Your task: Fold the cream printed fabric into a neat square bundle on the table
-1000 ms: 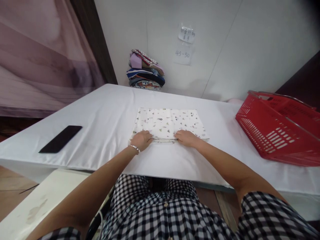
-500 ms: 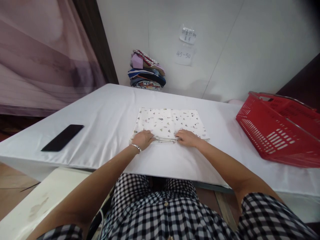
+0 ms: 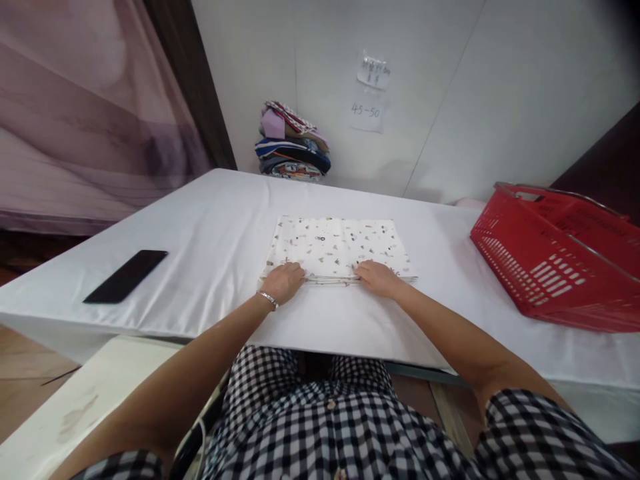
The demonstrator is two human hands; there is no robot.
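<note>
A white cloth with a small scattered print (image 3: 335, 243) lies folded in layers on the table, its near edge towards me. My left hand (image 3: 285, 281), with a silver bracelet at the wrist, is closed on the left part of that near edge. On the right part of the same edge, my right hand (image 3: 379, 277) grips the layers, thumb side inward. Between the hands the stacked folds show as thin lines. My fingertips under the cloth are hidden.
A black phone-like slab (image 3: 126, 276) lies on the white-covered table (image 3: 210, 227) at the left. A red plastic basket (image 3: 555, 260) stands at the right. Folded fabrics (image 3: 293, 143) are piled against the wall, near two paper notes (image 3: 367, 110).
My hands have slid very slightly apart along the cloth's near edge. The cloth stays almost in the same place, its near edge looking a little more even.
</note>
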